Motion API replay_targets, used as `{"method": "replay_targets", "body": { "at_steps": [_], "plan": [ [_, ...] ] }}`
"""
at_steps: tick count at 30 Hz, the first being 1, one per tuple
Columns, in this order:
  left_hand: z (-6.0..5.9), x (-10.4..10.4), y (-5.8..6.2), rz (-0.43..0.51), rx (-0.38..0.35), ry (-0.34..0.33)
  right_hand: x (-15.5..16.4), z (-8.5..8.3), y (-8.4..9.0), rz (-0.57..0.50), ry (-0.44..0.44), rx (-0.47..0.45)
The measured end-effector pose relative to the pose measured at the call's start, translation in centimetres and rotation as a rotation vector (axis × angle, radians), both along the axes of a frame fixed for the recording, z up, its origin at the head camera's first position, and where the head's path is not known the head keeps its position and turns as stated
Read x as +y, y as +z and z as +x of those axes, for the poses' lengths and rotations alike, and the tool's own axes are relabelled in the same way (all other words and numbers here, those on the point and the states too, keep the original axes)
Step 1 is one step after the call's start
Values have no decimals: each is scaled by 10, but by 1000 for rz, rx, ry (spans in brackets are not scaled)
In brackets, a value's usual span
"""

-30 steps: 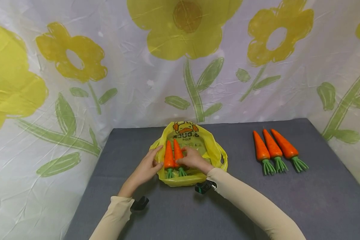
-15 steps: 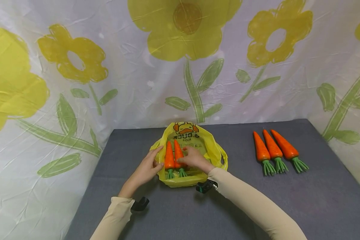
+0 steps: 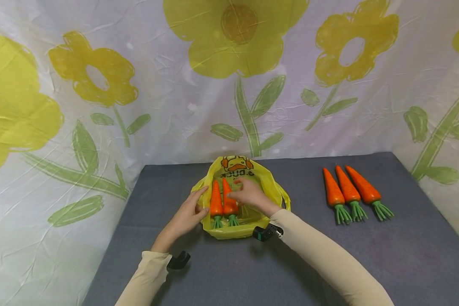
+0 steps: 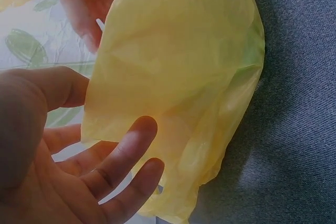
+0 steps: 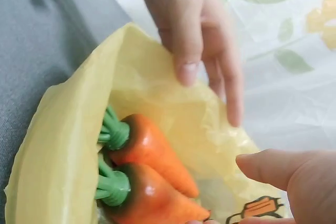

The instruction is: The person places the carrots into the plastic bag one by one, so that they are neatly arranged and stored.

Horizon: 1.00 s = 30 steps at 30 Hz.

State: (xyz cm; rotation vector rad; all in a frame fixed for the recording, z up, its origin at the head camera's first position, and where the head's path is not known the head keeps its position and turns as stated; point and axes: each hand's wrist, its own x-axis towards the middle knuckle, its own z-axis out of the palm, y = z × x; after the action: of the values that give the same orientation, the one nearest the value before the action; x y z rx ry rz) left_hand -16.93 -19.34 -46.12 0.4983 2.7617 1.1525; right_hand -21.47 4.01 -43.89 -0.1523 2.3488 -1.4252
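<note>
Lying flat near the middle of the grey bench (image 3: 405,255), the yellow bag (image 3: 265,180) is the biggest thing in play, and it is also the likeliest to cause trouble. Its plastic looks thin and slack, so I judge that the mouth could fold down over the two carrots (image 3: 222,199) inside if the side wall is let go, or the whole bag could skid across the cloth if it is tugged from one side only. The carrots lie side by side, tips toward the top of the frame and green tops toward the lower rim; being smooth and tapered, they could roll or slide out through the open mouth should that rim get lifted.

Three more carrots (image 3: 349,191) lie in a row at the right of the frame, well apart from the bag.

As for the grip, the left hand (image 3: 187,214) has the bag's left wall between thumb and fingers; in the left wrist view the fingers (image 4: 123,153) are only loosely curled under the plastic, so the hold seems light. The right hand (image 3: 252,195) sits over the bag's opening just right of the carrots, fingers relaxed and slightly spread. It pinches nothing; whether its fingertips touch the nearer carrot I cannot tell.
</note>
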Motion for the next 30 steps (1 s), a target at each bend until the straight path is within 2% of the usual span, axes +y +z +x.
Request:
{"method": "replay_targets", "body": {
  "at_steps": [4,11,17,30],
  "plan": [
    [0,0,0,1,5,-1,6,0,6,-63,0,-24],
    [1,0,1,15,-3,-4,28,-1,24,-74,3,-15],
    [1,0,1,13,-10,-4,60,1,38,-53,6,8],
    [1,-1,2,18,1,1,148,4,34,17,-67,31]
  ]
}}
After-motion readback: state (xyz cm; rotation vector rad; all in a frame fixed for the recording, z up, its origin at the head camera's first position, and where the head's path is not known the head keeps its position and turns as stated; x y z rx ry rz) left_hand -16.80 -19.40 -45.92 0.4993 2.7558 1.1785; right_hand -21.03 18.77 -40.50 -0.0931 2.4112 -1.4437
